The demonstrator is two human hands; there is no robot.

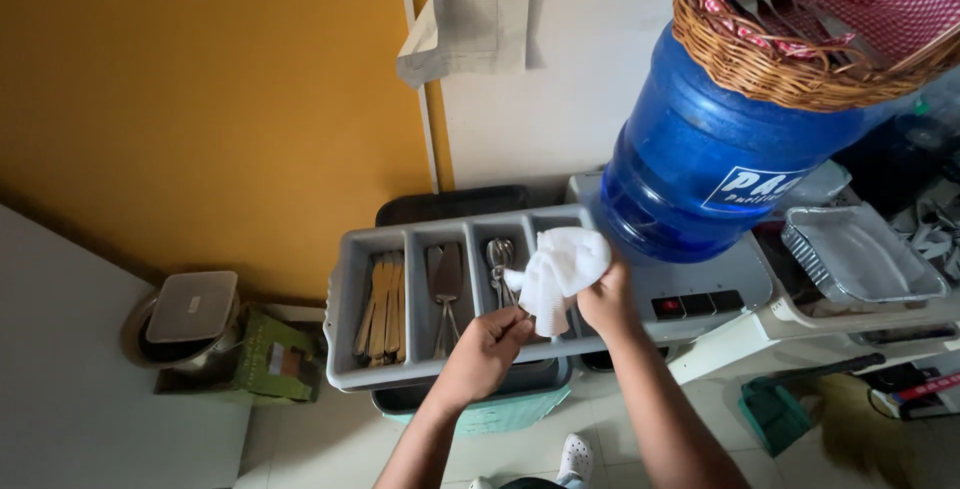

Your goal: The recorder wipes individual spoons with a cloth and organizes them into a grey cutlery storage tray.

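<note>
Two hands: left hand (488,347) closed around a metal utensil (510,311) over the grey cutlery tray (345,279); right hand (605,299) bunching a white cloth (560,267) against it.
Slip risk: the thin handle could slide from the fist and clatter among the whisks (498,254).
Tray: perched on a teal bin (500,411); leaning on it might tip it.
Water bottle (715,154): just beside the right hand, easily bumped.
</note>
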